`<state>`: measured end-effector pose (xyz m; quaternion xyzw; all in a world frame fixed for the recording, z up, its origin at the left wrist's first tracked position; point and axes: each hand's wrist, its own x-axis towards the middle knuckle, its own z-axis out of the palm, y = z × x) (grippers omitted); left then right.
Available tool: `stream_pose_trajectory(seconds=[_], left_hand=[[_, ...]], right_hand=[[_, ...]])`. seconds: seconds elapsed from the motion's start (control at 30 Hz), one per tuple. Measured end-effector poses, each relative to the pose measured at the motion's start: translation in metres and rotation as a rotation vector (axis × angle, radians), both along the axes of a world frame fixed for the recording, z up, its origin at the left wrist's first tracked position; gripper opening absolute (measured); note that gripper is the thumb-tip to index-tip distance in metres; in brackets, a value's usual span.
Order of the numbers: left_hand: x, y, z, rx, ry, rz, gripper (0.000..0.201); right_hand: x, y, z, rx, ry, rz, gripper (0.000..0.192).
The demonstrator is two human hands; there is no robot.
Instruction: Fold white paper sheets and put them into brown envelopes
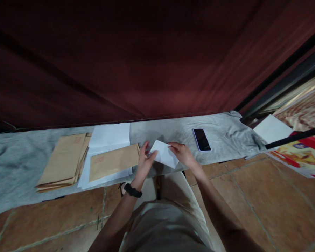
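A folded sheet of white paper [165,154] is between my two hands, tilted, just over the front part of the grey cloth. My left hand [145,160] has its thumb on the paper's left edge, while its fingers curve up beside that edge. At the paper's upper right edge, my right hand [182,153] pinches it between thumb and fingers. Left of my left hand, a brown envelope [112,161] lies across white sheets [110,134]. A black band is on my left wrist.
A pile of brown envelopes [64,157] lies farther left on the grey cloth [13,168]. To the right is a phone [202,139] with a dark screen. A dark red curtain [147,70] hangs behind. A colourful box [301,154] and a white sheet [273,128] are at far right.
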<state>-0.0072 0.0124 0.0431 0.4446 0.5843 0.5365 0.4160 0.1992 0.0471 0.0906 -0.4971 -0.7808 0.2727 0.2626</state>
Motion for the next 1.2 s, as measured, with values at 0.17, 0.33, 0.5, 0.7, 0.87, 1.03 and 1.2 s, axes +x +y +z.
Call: stream_pose_trajectory(seconds=[0.17,0.33,0.5,0.7,0.87,1.03,1.2], left_hand=[[0.003,0.004,-0.014,-0.146,0.007,-0.089,0.029],[0.007,0.013,-0.039,-0.162,0.083,0.046,0.014],[0.010,0.019,-0.048,-0.190,0.152,0.112,0.012],[0.004,0.002,-0.034,-0.232,0.391,0.075,0.034],[0.019,-0.025,-0.013,-0.084,0.835,0.001,0.045],[0.044,-0.024,-0.018,0.138,1.009,-0.214,0.053],[0.038,-0.007,-0.038,0.069,1.063,-0.299,0.065]], right_hand=[[-0.003,0.015,-0.014,-0.009,-0.046,0.007,0.030],[-0.022,0.010,-0.038,0.170,-0.110,-0.127,0.039],[-0.049,-0.024,-0.071,0.198,-0.191,-0.013,0.048],[-0.056,-0.050,-0.099,0.196,-0.339,-0.072,0.049],[-0.051,-0.044,-0.098,0.160,-0.353,-0.073,0.049],[-0.049,-0.040,-0.097,0.165,-0.430,-0.041,0.062],[-0.047,-0.033,-0.099,0.156,-0.474,-0.139,0.058]])
